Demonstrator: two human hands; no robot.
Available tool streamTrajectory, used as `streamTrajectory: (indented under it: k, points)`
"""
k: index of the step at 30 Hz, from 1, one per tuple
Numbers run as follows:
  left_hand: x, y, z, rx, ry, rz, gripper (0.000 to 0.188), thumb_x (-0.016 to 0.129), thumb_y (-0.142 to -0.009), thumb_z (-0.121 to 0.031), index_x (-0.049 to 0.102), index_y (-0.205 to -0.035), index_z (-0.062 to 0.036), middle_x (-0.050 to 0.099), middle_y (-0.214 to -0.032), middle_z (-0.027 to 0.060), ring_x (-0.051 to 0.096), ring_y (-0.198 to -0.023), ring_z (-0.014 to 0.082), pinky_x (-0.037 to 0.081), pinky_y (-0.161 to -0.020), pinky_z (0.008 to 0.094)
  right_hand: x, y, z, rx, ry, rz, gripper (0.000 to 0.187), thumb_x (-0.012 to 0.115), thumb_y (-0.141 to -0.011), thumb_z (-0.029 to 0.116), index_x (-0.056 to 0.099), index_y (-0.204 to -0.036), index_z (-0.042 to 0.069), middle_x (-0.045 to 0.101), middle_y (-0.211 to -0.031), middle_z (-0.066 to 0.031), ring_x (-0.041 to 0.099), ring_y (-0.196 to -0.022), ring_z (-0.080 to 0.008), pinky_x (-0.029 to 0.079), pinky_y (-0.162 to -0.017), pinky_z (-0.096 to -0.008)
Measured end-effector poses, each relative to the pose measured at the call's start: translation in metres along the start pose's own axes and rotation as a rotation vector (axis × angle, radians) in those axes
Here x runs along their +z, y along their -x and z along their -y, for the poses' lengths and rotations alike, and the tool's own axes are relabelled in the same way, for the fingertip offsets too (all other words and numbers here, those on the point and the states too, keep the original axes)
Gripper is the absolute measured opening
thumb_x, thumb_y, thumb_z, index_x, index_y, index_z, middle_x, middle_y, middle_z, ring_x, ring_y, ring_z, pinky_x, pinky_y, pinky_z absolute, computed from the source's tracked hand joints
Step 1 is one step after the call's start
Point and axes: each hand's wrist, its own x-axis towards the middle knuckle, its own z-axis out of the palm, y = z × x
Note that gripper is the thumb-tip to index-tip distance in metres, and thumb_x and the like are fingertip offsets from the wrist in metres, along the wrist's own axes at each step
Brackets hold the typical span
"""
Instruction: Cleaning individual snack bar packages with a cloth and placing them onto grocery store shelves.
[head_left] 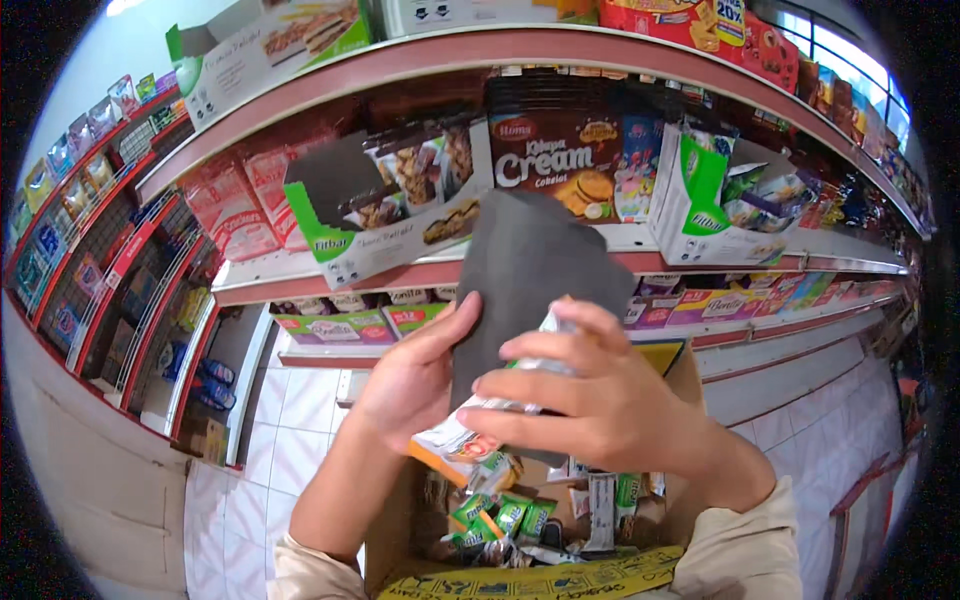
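Between my hands is a small cardboard display box (pixel 540 270), tilted, with plain dark grey faces uppermost and a white and orange printed side partly visible. My left hand (pixel 415 375) is closed on its left edge, thumb along the grey face. My right hand (pixel 590 400) grips it from the right, fingers bent across the printed side. Directly below stands a brown carton (pixel 690 385) with its top open. Inside it lie several wrapped snack bars (pixel 515 515), green, white and dark. Whether the display box holds anything is hidden.
Ahead, a red-edged shelf (pixel 640 240) carries a white and green display box (pixel 400 240) of snack packs, a similar box (pixel 690 230) to the right, and a brown biscuit pack (pixel 550 150). Another rack (pixel 100 270) with hanging packets stands left. Pale tiles (pixel 300 400) cover the floor.
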Motion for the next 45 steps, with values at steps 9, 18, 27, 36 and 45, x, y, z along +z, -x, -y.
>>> streamTrajectory:
  k: [9,18,27,36,45]
  points:
    - [0.01,0.004,0.006,0.236,-0.288,-0.301,0.047,0.038,-0.096,-0.028,0.028,-0.134,-0.0021,0.042,-0.132,0.0134,0.048,-0.116,0.0239,0.041,-0.096,0.0396,-0.009,0.005,-0.039,0.335,0.305,-0.117,0.037,0.06,-0.069,0.004,0.063,-0.103,0.018,0.057,-0.103,-0.0019,0.05,-0.097,-0.0235,0.036,-0.089,-0.0413]
    - [0.005,0.003,0.019,0.275,-0.393,-0.303,0.059,0.022,-0.095,-0.048,0.028,-0.136,-0.0043,0.042,-0.133,0.0104,0.043,-0.121,0.0221,0.036,-0.1,0.0382,0.002,0.01,-0.031,0.317,0.179,-0.095,0.043,0.066,-0.067,0.005,0.063,-0.109,0.014,0.055,-0.093,-0.0054,0.051,-0.082,-0.0234,0.041,-0.07,-0.0371]
    - [0.023,0.003,0.025,0.072,-0.615,-0.342,0.072,0.013,-0.091,-0.059,0.027,-0.137,-0.0052,0.04,-0.134,0.0126,0.041,-0.123,0.0216,0.035,-0.1,0.0378,0.004,0.003,-0.027,0.351,-0.118,-0.223,0.047,0.07,-0.064,0.004,0.059,-0.11,0.005,0.057,-0.095,-0.0082,0.055,-0.078,-0.0251,0.045,-0.067,-0.034]
    - [-0.002,-0.004,0.021,0.057,-0.102,-0.263,0.056,0.031,-0.093,-0.048,0.042,-0.121,-0.0017,0.055,-0.112,0.0117,0.058,-0.098,0.0186,0.049,-0.083,0.0313,0.005,0.002,-0.019,0.154,-0.205,-0.23,0.04,0.066,-0.064,0.001,0.063,-0.103,0.006,0.059,-0.095,-0.0053,0.056,-0.08,-0.0226,0.047,-0.067,-0.0311]
    - [0.01,-0.003,0.022,0.291,-0.432,-0.531,0.041,0.043,-0.094,-0.023,0.036,-0.128,-0.0014,0.052,-0.119,0.0106,0.055,-0.104,0.0184,0.045,-0.088,0.0322,-0.001,0.01,-0.033,0.402,0.143,-0.064,0.05,0.064,-0.068,0.003,0.059,-0.116,0.017,0.054,-0.097,-0.0051,0.05,-0.089,-0.0236,0.037,-0.076,-0.0372]
